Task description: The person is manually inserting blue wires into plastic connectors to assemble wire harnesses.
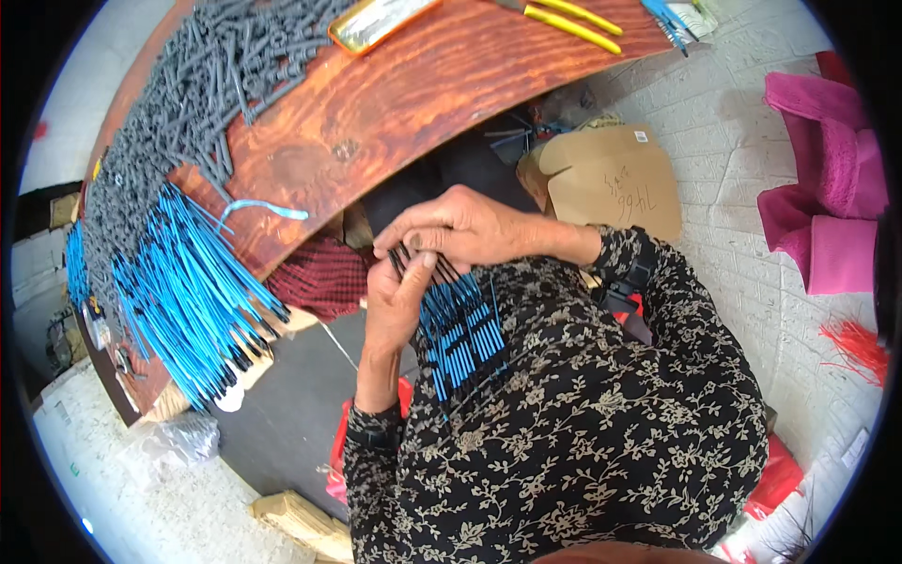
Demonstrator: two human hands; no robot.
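Note:
In front of my body, both hands meet over a row of thin blue-and-black rods (465,343), which hangs down across my lap side by side like a fan. My left hand (395,296) pinches the dark upper ends between its thumb and fingers. Over the same ends bends my right hand (465,226), its thumb and fingers closed close to my left thumb. The exact fingertip contact is partly hidden. On the table's left lies a big bundle of similar blue rods (193,301) with black ends.
The red-brown wooden table (376,117) curves ahead of me. Grey tubular pieces (202,94) form a heap at its left. Along the far side are an orange-rimmed tray (381,21) and yellow-handled pliers (573,28). A cardboard piece (615,179) and pink cloth (827,188) lie right.

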